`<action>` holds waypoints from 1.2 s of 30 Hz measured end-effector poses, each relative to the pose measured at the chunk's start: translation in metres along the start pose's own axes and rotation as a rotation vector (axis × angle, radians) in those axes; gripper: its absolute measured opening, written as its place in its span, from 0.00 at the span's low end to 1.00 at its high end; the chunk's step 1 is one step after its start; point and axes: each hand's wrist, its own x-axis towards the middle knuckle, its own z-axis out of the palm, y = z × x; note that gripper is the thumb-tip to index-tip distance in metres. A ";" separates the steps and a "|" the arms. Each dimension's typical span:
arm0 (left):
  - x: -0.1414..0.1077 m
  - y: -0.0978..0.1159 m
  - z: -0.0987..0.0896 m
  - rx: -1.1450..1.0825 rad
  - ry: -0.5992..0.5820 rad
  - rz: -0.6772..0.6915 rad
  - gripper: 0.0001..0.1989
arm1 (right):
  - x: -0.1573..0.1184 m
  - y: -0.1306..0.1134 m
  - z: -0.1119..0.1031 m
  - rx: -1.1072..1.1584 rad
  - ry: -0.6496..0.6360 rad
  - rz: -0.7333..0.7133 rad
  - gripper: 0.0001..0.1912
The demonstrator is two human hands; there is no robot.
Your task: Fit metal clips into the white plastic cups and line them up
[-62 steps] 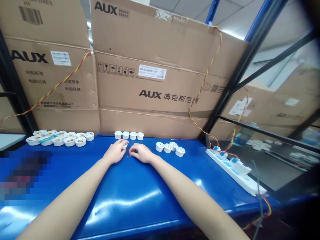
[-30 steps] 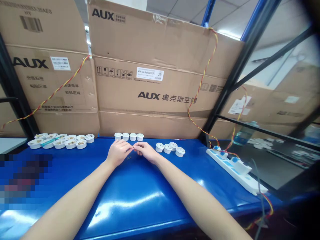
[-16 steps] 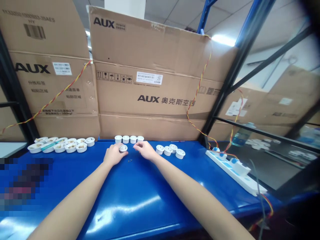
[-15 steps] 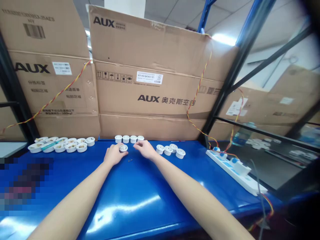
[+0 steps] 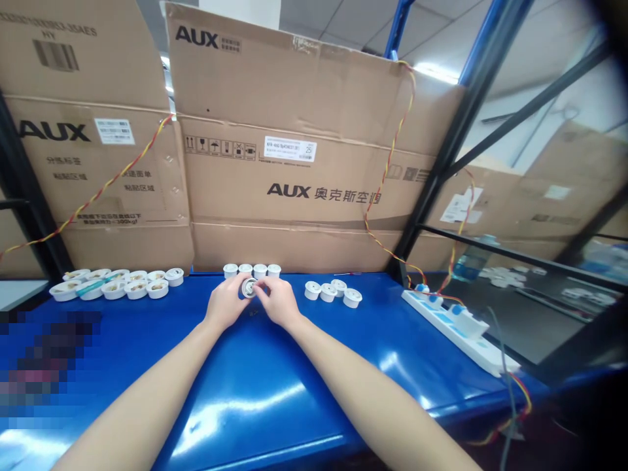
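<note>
My left hand [image 5: 226, 302] is closed around a small round white cup-shaped part [image 5: 249, 288], its open face tilted toward me. Thumb and fingertips of my right hand [image 5: 279, 299] are pinched at the right side of that part's face; whatever sits between them is too small to make out. Just beneath my hands, a few tiny dark pieces, possibly screws [image 5: 254, 313], lie on the blue tabletop [image 5: 245, 373]. Behind my fingers stands a row of similar white parts [image 5: 260, 269], partly hidden. More white round parts [image 5: 328, 292] sit right of my right hand.
At the left stand several open white cups [image 5: 114, 289] with small contents, a teal strip [image 5: 93, 288] across them. A white power strip [image 5: 456, 330] with cables lies along the right edge. Cardboard panels [image 5: 294, 229] wall off the back; a black post [image 5: 426, 196] rises at right.
My right hand has moved left, its fingertips now meeting the white part. My left hand has lifted and turned that part to face me. The camera view has shifted slightly.
</note>
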 end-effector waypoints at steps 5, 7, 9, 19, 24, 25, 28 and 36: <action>-0.001 -0.002 0.000 0.006 0.016 0.015 0.15 | -0.001 0.000 0.002 0.096 -0.008 0.053 0.09; -0.001 -0.002 -0.001 0.002 0.012 0.023 0.15 | 0.000 0.001 0.004 0.218 0.007 0.093 0.09; -0.001 -0.002 0.000 -0.012 0.004 0.044 0.15 | 0.001 0.003 0.007 0.372 0.051 0.138 0.10; -0.002 0.005 0.001 -0.096 0.012 0.049 0.18 | 0.000 0.005 0.005 0.523 0.054 0.096 0.16; -0.001 0.004 0.001 -0.057 -0.040 0.024 0.24 | 0.000 0.001 -0.001 0.084 0.015 -0.075 0.25; -0.001 0.003 0.002 -0.049 -0.052 0.035 0.26 | 0.002 0.004 -0.003 0.003 0.000 -0.067 0.25; 0.000 -0.003 0.003 -0.014 -0.076 0.072 0.31 | 0.008 0.018 -0.011 -0.276 -0.069 -0.010 0.24; -0.002 -0.028 0.010 -0.051 -0.066 -0.092 0.22 | 0.010 0.061 -0.037 -0.660 -0.218 0.294 0.23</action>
